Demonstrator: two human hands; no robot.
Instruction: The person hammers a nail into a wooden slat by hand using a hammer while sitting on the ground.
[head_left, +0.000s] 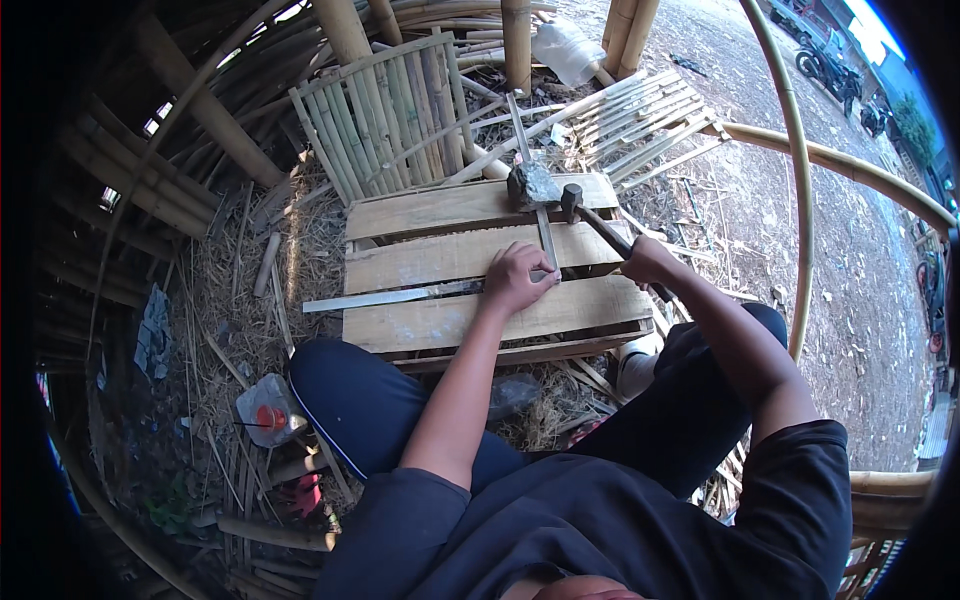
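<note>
Dark sleeves and dark trousers fill the lower part of the frame, and both bare forearms are stretched up toward a wooden pallet (450,320) at the centre. On its planks a long thin bamboo strip (375,297) is laid crosswise, running from the left edge of the pallet toward the middle. The left hand (515,278) is pressed flat onto this strip, fingers curled over it where a second strip (545,235) crosses it and runs up toward the top of the frame. The right hand (648,262) is closed tightly around the handle of a hammer (590,215), just right of centre. The hammer's head is seen at the upper plank, just beside a grey stone (530,185) that rests on the second strip. A panel of bamboo slats (385,115) is leaned upright behind the pallet, upper centre. A clear plastic container with a red cap (268,410) is seen among straw and scraps at the lower left.
</note>
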